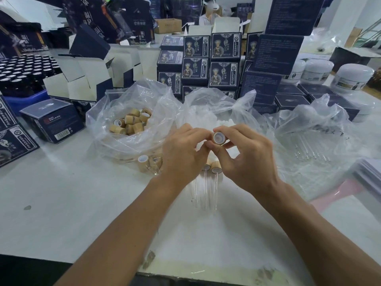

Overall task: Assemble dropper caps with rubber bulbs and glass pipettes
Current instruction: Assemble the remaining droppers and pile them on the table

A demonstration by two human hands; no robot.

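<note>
A white bench [61, 203] in a packing room is seen, crowded at the back with dark blue printed cartons. Above its middle a bamboo-coloured dropper cap [218, 137] is held up with its open white-lined end turned toward the camera. The cap is pinched by the right hand [247, 159], thumb below and forefinger curled over the top. The left hand [183, 153] is brought against the cap from the left, its fingers bent toward it; whether they grip the cap or something behind it cannot be told, since the fingertips are hidden.

Just below the hands, finished droppers [210, 178] are laid on the bench, their bamboo caps away from the camera and their clear glass pipettes pointing toward it. To the left, an open clear plastic bag [123, 96] is seen with loose caps [132, 122] heaped inside, and two more caps [148, 161] lie at its near edge under the film. Directly behind the hands a second bag [216, 104] of white rubber bulbs [226, 122] is placed. To the right, a third bag [321, 124] with glass pipettes [309, 149] lying flat is found.

Farther out, stacked blue boxes [223, 58] are ranged behind the bags, white jars [353, 77] at the far right, and dark bottles [24, 69] in a blue tray at the far left
</note>
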